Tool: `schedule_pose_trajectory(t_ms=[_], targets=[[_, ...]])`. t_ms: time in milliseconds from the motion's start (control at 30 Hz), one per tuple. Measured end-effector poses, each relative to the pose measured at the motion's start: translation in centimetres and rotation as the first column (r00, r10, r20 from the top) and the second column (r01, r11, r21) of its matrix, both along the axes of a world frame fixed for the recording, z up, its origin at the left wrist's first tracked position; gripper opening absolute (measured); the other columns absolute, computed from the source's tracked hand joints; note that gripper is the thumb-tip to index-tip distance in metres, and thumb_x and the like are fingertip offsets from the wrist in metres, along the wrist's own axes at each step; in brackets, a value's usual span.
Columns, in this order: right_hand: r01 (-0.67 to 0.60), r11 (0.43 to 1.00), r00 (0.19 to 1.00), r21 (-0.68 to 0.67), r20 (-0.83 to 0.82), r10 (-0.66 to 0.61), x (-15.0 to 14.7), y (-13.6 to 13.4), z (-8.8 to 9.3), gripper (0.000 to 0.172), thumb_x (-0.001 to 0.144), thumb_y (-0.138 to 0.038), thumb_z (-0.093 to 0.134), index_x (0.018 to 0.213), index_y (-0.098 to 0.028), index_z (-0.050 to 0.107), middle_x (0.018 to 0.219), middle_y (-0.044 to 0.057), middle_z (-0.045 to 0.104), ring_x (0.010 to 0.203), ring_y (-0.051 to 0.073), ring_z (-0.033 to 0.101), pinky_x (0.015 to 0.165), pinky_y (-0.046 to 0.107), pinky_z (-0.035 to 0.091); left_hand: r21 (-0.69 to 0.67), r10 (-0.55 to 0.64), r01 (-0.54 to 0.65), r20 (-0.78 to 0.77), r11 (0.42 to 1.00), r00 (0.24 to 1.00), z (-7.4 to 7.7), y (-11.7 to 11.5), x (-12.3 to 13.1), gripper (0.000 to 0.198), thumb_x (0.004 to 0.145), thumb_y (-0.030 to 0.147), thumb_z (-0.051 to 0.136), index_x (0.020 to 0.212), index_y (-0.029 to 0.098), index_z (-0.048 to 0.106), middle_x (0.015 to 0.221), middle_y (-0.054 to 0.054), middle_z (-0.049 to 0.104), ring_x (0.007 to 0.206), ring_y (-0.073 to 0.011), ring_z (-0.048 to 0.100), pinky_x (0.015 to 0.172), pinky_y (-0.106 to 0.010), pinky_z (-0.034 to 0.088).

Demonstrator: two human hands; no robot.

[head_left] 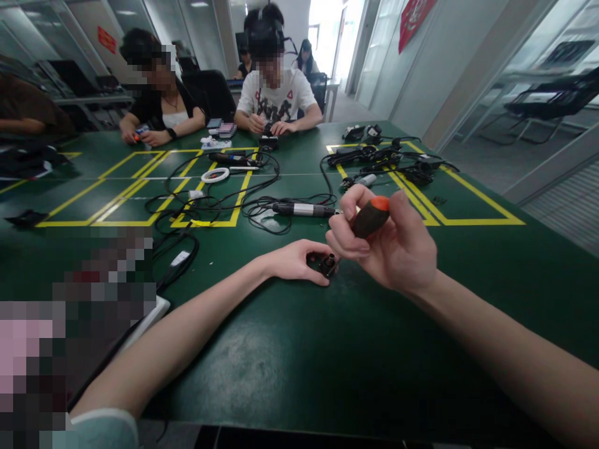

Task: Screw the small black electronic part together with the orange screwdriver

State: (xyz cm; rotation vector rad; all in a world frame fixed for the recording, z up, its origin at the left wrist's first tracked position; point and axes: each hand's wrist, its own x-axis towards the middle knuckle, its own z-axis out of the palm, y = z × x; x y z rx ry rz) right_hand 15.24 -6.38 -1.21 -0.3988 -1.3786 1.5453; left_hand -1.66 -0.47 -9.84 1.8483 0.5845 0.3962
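Note:
My left hand [303,260] rests on the green table, its thumb and fingers closed around a small black part [328,264] with a round raised piece on top. In my right hand [397,243] is a screwdriver [372,217] with a dark handle and an orange end. The handle points up toward me, and its thin shaft runs down to the black part. Whether the tip sits inside a screw is too small to tell. Just beyond both hands lies a black and silver pen-shaped electric tool [304,209] with a cable.
Black cables [187,206] sprawl across the table's middle left. More cables and adapters [374,156] are piled at the back right. A white ring [215,175] lies near yellow tape markings [236,215]. Across the table, a person in a white T-shirt [281,93] handles small parts.

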Motion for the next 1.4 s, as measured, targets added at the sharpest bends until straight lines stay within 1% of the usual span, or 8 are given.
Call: schedule_pose_trajectory(t_ms=[200, 333, 500, 767, 933, 1100, 1200, 1400], targets=[[0.014, 1.0, 1.0, 0.026, 0.017, -0.014, -0.2, 0.1, 0.5, 0.051, 0.094, -0.07, 0.06, 0.077, -0.023, 0.053, 0.056, -0.005, 0.042, 0.046, 0.011, 0.035, 0.046, 0.026, 0.03, 0.008, -0.01, 0.01, -0.056, 1.0, 0.998, 0.2, -0.3, 0.2, 0.034, 0.069, 0.027, 0.085, 0.098, 0.014, 0.074, 0.094, -0.001, 0.072, 0.088, -0.0152, 0.066, 0.091, -0.028, 0.051], [-0.01, 1.0, 0.999, 0.022, 0.041, 0.009, -0.2, 0.3, 0.7, 0.058, 0.094, -0.075, 0.054, 0.07, -0.022, 0.052, 0.053, -0.006, 0.035, 0.045, 0.01, 0.028, 0.045, 0.026, 0.027, 0.012, 0.002, -0.001, -0.049, 1.0, 0.999, -0.1, -0.2, 0.2, 0.037, 0.068, 0.028, 0.087, 0.1, 0.014, 0.074, 0.098, -0.003, 0.074, 0.091, -0.0157, 0.067, 0.092, -0.028, 0.052], [-0.015, 1.0, 1.0, 0.003, 0.013, 0.015, 0.0, 0.1, 0.2, 0.057, 0.091, -0.079, 0.054, 0.078, -0.024, 0.051, 0.051, -0.009, 0.032, 0.043, 0.009, 0.021, 0.044, 0.025, 0.024, 0.04, 0.017, -0.015, -0.044, 0.999, 0.999, -0.3, -0.2, 0.2, 0.035, 0.069, 0.028, 0.086, 0.099, 0.014, 0.074, 0.098, -0.002, 0.074, 0.092, -0.0161, 0.067, 0.092, -0.029, 0.052], [-0.001, 1.0, 0.998, 0.003, 0.065, 0.0, -0.2, 0.1, 0.6, 0.059, 0.089, -0.079, 0.057, 0.072, -0.024, 0.049, 0.052, -0.007, 0.039, 0.043, 0.011, 0.032, 0.043, 0.026, 0.029, 0.036, -0.008, 0.01, -0.052, 0.999, 0.999, 0.0, -0.2, 0.2, 0.031, 0.071, 0.028, 0.085, 0.097, 0.014, 0.074, 0.096, -0.002, 0.073, 0.09, -0.0154, 0.066, 0.092, -0.029, 0.052], [-0.046, 0.999, 0.997, 0.003, 0.064, 0.046, -0.1, 0.1, 0.6, 0.064, 0.092, -0.08, 0.049, 0.065, -0.022, 0.05, 0.049, -0.007, 0.03, 0.043, 0.009, 0.024, 0.043, 0.025, 0.026, 0.043, 0.024, -0.023, -0.021, 0.999, 0.999, -0.4, -0.2, 0.2, 0.034, 0.07, 0.028, 0.086, 0.098, 0.014, 0.073, 0.096, -0.003, 0.073, 0.091, -0.0166, 0.066, 0.091, -0.03, 0.053], [-0.06, 0.998, 0.998, 0.02, -0.011, 0.06, 0.0, 0.0, 0.2, 0.059, 0.089, -0.08, 0.057, 0.075, -0.023, 0.051, 0.05, -0.01, 0.029, 0.042, 0.009, 0.021, 0.043, 0.025, 0.025, 0.034, 0.014, -0.014, -0.01, 0.999, 1.0, -0.6, -0.2, 0.1, 0.034, 0.071, 0.027, 0.086, 0.099, 0.014, 0.074, 0.098, -0.003, 0.074, 0.093, -0.0166, 0.067, 0.092, -0.03, 0.053], [-0.017, 1.0, 1.0, 0.011, -0.004, 0.017, -0.1, 0.0, 0.4, 0.051, 0.089, -0.071, 0.066, 0.077, -0.024, 0.052, 0.051, -0.009, 0.034, 0.041, 0.009, 0.025, 0.043, 0.025, 0.026, 0.035, -0.003, 0.003, -0.015, 0.999, 1.0, -0.4, -0.2, 0.1, 0.033, 0.072, 0.028, 0.086, 0.099, 0.014, 0.075, 0.098, -0.002, 0.074, 0.094, -0.0163, 0.067, 0.094, -0.03, 0.053], [0.001, 1.0, 0.998, -0.011, 0.055, 0.0, 0.0, 0.3, 1.1, 0.061, 0.091, -0.077, 0.057, 0.064, -0.023, 0.05, 0.05, -0.005, 0.037, 0.043, 0.011, 0.033, 0.042, 0.027, 0.029, 0.045, -0.014, 0.017, -0.06, 0.999, 0.998, 0.1, -0.3, 0.0, 0.033, 0.073, 0.029, 0.085, 0.1, 0.013, 0.075, 0.098, -0.002, 0.074, 0.093, -0.0155, 0.066, 0.093, -0.027, 0.051]])
